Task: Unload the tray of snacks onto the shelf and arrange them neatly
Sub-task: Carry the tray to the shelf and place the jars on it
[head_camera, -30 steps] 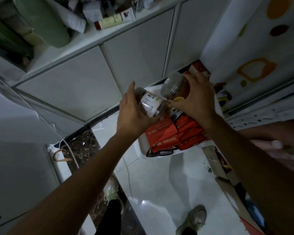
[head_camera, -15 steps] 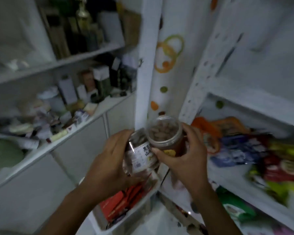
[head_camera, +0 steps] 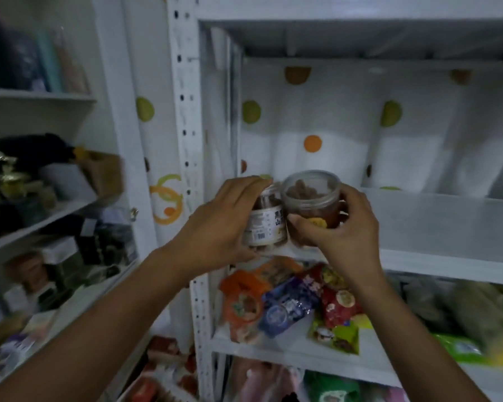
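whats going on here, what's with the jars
A person is holding two clear snack jars side by side at the front edge of a white shelf. The left hand grips the white-labelled jar; the right hand grips the darker jar. Snack bags fill the shelf below.

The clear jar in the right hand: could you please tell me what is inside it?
The clear jar in the right hand holds brown pieces, seen through lid and wall. Fingers and a yellow sticker cover its lower part.

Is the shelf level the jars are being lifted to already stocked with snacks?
No: the upper shelf is bare behind both jars, and the snack bags sit one level below.
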